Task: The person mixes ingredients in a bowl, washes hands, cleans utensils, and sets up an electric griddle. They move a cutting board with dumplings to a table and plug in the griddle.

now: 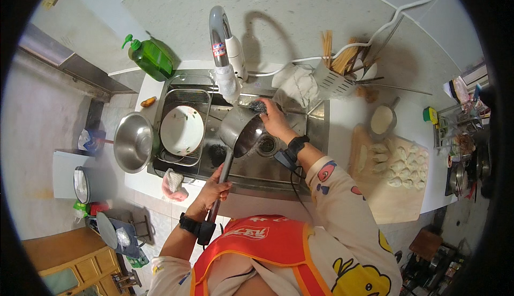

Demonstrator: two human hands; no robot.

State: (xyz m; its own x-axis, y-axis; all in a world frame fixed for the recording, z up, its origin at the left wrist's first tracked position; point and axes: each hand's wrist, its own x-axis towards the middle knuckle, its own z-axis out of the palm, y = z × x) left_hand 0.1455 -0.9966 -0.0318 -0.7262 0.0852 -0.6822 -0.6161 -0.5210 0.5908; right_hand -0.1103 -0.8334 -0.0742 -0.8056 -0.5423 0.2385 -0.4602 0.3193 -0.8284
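Over the sink basin (289, 167), my left hand (215, 189) is closed around the handle of a metal saucepan (237, 129), which is tilted on its side with its opening toward the lower right. My right hand (275, 119) presses a steel-wool scrubber (258, 106) to the upper rim of the pan. The faucet (227, 81) hangs just above the pan; running water cannot be made out clearly. A dark scrubber (218, 154) lies in the basin left of the pan's handle. Right of the pan, the round drain (266, 145) shows.
A wire basket (192, 95) with a white bowl (182, 130) sits at the sink's left, beside a steel bowl (133, 142). Green pump bottle (152, 59) behind; utensil holder (335, 79) and cloth (297, 85) back right. A wooden board (393, 203) bears dumplings (401, 165).
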